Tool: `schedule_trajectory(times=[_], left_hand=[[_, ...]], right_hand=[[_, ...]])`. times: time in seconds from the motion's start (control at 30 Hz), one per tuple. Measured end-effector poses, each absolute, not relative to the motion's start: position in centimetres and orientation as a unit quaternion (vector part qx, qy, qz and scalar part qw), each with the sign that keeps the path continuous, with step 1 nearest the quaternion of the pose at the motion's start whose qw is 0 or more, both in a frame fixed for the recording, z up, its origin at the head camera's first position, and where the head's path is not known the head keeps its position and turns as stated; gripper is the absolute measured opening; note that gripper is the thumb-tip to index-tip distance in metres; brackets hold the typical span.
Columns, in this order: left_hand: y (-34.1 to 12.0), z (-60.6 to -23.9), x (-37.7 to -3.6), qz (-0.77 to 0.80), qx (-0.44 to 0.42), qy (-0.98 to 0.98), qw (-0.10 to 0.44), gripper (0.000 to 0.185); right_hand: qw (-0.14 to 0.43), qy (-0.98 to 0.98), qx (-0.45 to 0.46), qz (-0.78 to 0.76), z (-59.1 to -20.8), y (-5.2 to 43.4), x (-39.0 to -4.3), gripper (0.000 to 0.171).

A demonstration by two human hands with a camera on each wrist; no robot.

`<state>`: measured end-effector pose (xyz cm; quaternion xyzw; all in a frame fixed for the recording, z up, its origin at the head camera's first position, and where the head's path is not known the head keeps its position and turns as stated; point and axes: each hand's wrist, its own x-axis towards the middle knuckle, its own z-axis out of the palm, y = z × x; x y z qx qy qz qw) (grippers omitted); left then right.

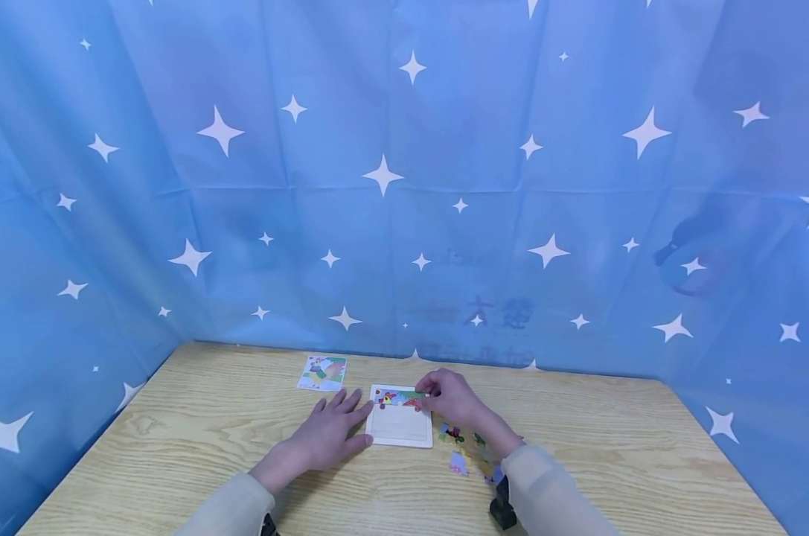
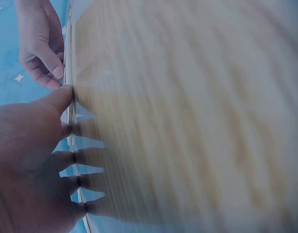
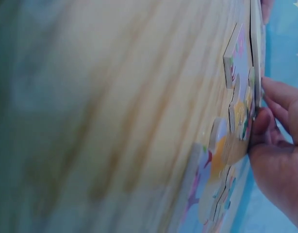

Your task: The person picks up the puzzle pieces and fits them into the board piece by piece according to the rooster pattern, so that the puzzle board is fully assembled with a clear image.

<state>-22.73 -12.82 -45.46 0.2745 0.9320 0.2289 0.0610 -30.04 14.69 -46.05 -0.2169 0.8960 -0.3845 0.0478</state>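
Right hand (image 1: 449, 398) pinches a puzzle piece (image 1: 412, 401) at the puzzle board's (image 1: 399, 428) far right corner; left hand (image 1: 329, 432), fingers flat, steadies its left edge.

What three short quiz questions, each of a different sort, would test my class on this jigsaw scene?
1. True or false: the left hand lies flat beside the puzzle tray.
2. Where is the right hand? A. at the tray's top row B. on the picture card C. off the table
3. Where do the loose pieces lie?

Key: 1 true; 2 A; 3 right of the tray, under the right forearm.
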Motion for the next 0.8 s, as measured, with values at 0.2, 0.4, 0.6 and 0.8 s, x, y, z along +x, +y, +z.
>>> schedule_trajectory(times=[0.2, 0.4, 0.6, 0.8], left_hand=[[-12.8, -45.4, -22.7, 0.230, 0.272, 0.932, 0.062, 0.060], [-12.7, -45.1, -22.6, 0.230, 0.269, 0.933, 0.066, 0.063], [-12.7, -45.2, -22.6, 0.231, 0.269, 0.933, 0.067, 0.062], [-12.9, -46.2, -23.2, 0.226, 0.272, 0.933, 0.061, 0.062]], right_hand=[[0.046, 0.897, -0.222, -0.381, -46.1, 14.7, -30.0, 0.011], [0.035, 0.896, -0.245, -0.370, -46.0, 14.7, -30.0, 0.013], [0.032, 0.893, -0.263, -0.365, -45.8, 14.8, -29.8, 0.016], [0.035, 0.891, -0.274, -0.362, -45.7, 14.9, -29.8, 0.017]])
